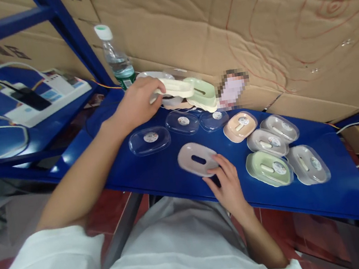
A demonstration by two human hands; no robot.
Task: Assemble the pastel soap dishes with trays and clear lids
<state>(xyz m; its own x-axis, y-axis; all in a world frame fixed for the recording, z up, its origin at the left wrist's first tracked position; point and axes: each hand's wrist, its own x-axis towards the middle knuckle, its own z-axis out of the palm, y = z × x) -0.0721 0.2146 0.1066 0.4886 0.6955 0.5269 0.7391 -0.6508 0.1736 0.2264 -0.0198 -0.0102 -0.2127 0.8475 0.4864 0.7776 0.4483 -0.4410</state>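
Note:
Toward the back of the blue table, my left hand (142,101) is closed round the end of a cream oval plastic lid (177,88), held in the air. Just beyond it, a pale green slotted lid (201,93) rests by other plastic pieces, partly hidden by my hand. Near the front edge, my right hand (228,185) grips the right end of a pale grey oval lid (187,159) with a long slot through its middle. Clear plastic covers with round stickers lie between my hands, among them one cover (150,140) at the left.
Several lidded oval boxes stand to the right, including a peach box (240,126) and a green box (268,168). A water bottle (117,58) is at the back left. Cables and a power strip (59,98) lie on the left shelf. A cardboard wall (196,19) borders the back.

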